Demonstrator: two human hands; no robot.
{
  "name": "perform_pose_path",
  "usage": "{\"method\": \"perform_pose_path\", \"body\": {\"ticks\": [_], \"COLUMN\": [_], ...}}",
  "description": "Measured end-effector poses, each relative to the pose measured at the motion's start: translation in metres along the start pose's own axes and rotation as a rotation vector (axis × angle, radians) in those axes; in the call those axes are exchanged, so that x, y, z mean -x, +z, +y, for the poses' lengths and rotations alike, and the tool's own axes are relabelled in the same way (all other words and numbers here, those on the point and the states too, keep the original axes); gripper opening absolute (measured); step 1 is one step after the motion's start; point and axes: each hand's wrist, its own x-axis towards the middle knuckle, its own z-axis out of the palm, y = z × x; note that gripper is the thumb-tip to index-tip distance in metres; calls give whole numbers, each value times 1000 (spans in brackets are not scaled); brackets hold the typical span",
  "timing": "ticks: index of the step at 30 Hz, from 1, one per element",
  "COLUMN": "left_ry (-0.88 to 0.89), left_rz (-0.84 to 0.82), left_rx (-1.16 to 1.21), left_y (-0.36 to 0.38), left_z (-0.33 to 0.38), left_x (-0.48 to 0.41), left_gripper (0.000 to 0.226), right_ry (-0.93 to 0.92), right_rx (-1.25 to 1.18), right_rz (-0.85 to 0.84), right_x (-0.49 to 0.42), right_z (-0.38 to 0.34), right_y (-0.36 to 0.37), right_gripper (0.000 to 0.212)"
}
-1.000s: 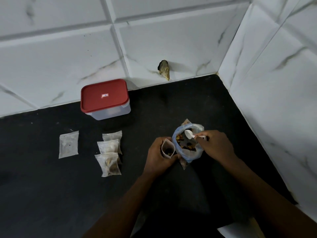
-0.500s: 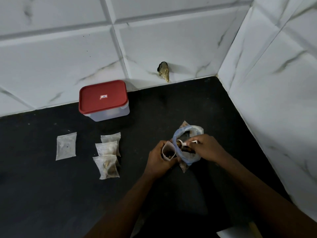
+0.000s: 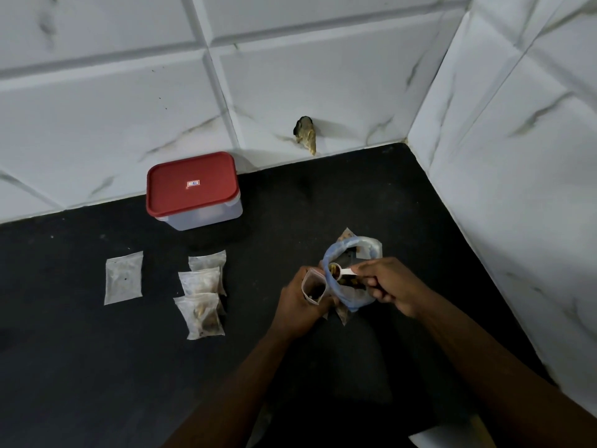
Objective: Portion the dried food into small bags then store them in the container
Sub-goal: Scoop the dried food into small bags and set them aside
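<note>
My left hand (image 3: 298, 303) grips a small clear bag (image 3: 314, 287), held open and upright, with some dried food in its bottom. My right hand (image 3: 386, 284) pinches the handle of a white spoon (image 3: 339, 270) loaded with dried food, its bowl just above the small bag's mouth. Right behind stands the big blue-rimmed bag of dried food (image 3: 353, 276), open. Three filled small bags (image 3: 202, 294) lie in a column to the left. A flatter small bag (image 3: 123, 278) lies farther left. The clear container with a red lid (image 3: 193, 189), shut, stands by the back wall.
The black counter (image 3: 80, 367) is boxed in by white tiled walls at the back and right (image 3: 517, 189). A brownish lump (image 3: 306, 134) sticks on the back wall just above the counter. A pale edge (image 3: 449, 436) shows at the bottom right.
My right hand dipped the spoon into the big bag and lifted it out full, bringing it left over the small bag. My left hand kept holding the small bag.
</note>
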Motion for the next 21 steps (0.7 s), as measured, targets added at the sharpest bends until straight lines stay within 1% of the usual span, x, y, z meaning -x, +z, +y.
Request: {"method": "perform_pose_path", "body": {"ticks": [2,6,9,12,14,18,21], "left_ry": [-1,18,37,91,119,152,162], "left_rz": [-4,6,10,19,32,54,65], "left_rx": [16,8,8,-5,-33,-77,-86], "left_y": [-1,0,0,0,0,0,0], "left_z": [1,-1,-2,-1,-1,-5,-6], "left_x": [0,1,1,1,1,0,1], "left_gripper": [38,41,45,54,56,56,55], "right_ry": [17,53,58,70,74,60,51], "right_rx": [-17,-193,-282,-341,-340,-206,-169], "right_rz": [-10,-34,-64,-100,-104,-73,-57], "right_x": [0,1,-1,0,2,1,2], "right_z": [1,8,17,22,24,27,22], "right_y": [-6,-22,-25,-27,-27,-22,-18], "right_gripper": [26,18,29,26,23,26,23]}}
